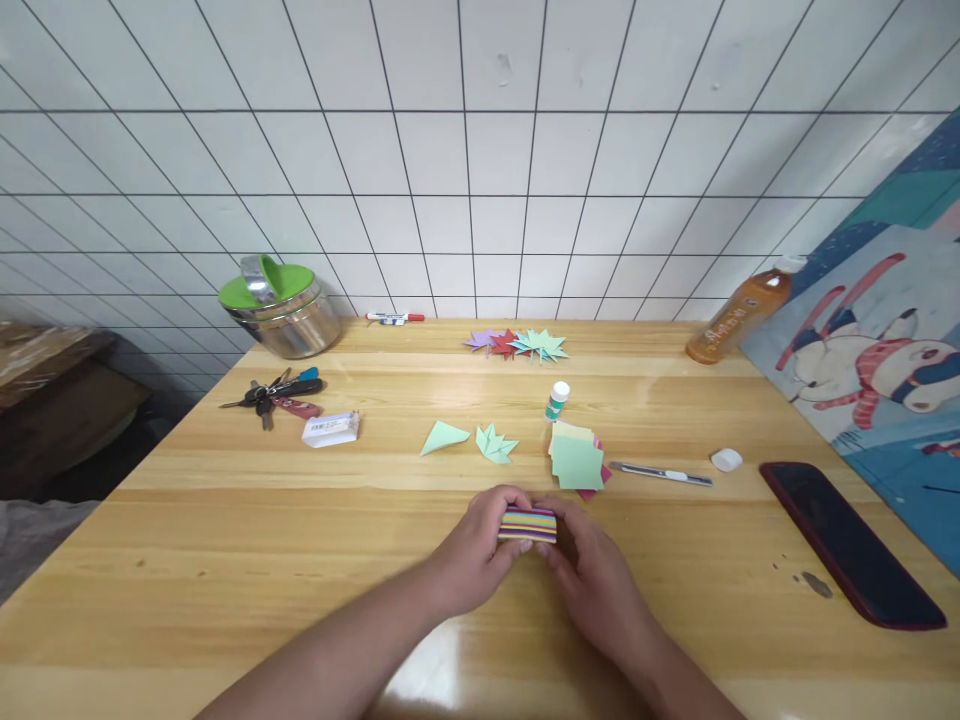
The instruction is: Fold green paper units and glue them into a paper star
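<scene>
Striped paper stack (527, 526) lies between our left hand (476, 550) and right hand (594, 572), over the near-middle counter (300, 540). Our fingers (513, 496) curl around both ends, spread only to the stack's thickness, thumbs low on the near face. We apply equal pressure from each side; uneven squeezing may fan the layers. To the right, the phone (847, 540) bounds sideways travel; most room lies left. Ahead, the utility knife (664, 474), paper squares (577, 464) and glue stick (556, 401) limit reach. The tiled wall (435, 220) ends the counter's far edge.
</scene>
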`<control>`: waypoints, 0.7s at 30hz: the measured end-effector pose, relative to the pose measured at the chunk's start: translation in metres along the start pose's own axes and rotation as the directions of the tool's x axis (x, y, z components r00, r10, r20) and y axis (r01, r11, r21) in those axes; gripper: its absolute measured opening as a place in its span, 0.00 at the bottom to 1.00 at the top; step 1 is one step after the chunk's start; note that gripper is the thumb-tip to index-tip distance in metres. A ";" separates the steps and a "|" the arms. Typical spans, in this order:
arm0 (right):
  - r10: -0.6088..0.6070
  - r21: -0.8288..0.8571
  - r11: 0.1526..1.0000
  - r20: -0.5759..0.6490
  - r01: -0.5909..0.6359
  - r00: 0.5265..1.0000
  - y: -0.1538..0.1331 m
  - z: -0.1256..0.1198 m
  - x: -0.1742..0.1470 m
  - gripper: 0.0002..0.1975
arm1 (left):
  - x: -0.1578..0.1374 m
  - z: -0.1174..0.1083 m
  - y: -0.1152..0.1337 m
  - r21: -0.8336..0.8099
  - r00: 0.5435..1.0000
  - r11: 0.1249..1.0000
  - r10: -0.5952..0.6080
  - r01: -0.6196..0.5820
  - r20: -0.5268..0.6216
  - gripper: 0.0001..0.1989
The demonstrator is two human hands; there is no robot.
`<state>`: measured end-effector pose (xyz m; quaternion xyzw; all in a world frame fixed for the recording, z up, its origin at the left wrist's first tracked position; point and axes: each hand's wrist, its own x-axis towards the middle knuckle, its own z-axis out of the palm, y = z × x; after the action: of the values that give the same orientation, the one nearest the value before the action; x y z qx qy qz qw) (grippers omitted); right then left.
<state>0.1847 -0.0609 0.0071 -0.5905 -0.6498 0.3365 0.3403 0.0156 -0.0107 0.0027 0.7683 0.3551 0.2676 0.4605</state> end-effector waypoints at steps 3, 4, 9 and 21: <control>-0.002 -0.026 1.000 -0.008 0.002 1.000 -0.007 0.001 -0.003 0.15 | -0.002 0.005 -0.001 -0.123 0.999 0.992 -0.038 0.035 -0.026 0.12; 0.000 -0.035 0.999 0.003 0.000 1.000 -0.009 0.000 -0.004 0.15 | -0.003 0.006 -0.002 -0.161 0.998 0.987 -0.039 0.032 -0.042 0.12; 0.034 -0.096 0.994 -0.119 -0.046 0.992 -0.005 -0.046 0.022 0.14 | -0.001 0.001 -0.012 -0.114 0.980 0.992 0.029 -0.053 -0.199 0.29; 0.651 0.360 0.759 -0.402 -0.542 0.644 0.107 -0.199 0.151 0.04 | 0.013 -0.008 -0.029 -0.002 0.972 0.998 0.054 -0.056 -0.231 0.21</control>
<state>0.3991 0.1046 0.0320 -0.7997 -0.2659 0.3289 0.4262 0.0090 0.0133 -0.0184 0.7396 0.3836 0.3691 0.4118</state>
